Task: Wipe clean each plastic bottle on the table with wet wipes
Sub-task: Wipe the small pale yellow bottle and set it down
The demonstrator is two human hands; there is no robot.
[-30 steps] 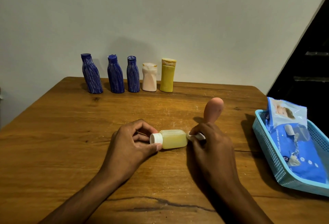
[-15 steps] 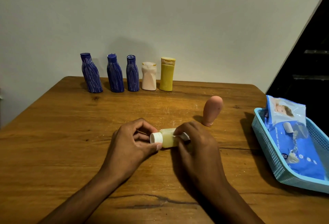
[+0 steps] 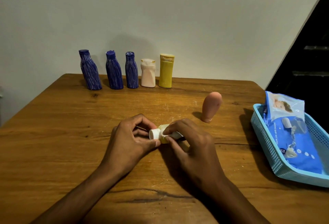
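Observation:
A small pale-yellow bottle [image 3: 163,127] with a white cap [image 3: 154,134] lies on its side at the table's middle. My left hand [image 3: 130,139] pinches the cap end between thumb and fingers. My right hand [image 3: 191,144] covers most of the bottle's body and grips a folded white wet wipe [image 3: 171,134] against it. A pink bottle [image 3: 211,106] stands upside down to the right. Along the far edge stand three blue bottles [image 3: 114,70], a pale pink bottle [image 3: 148,73] and a yellow bottle [image 3: 166,70].
A light-blue mesh basket [image 3: 267,145] sits at the table's right edge with a blue pack of wet wipes [image 3: 293,134] in it. The wooden table [image 3: 53,134] ends at a wall behind the bottle row. A dark opening lies to the right.
My right hand has slid left along the small bottle with the wipe, from its base up to near the cap, now covering most of the body. The left hand has kept its hold.

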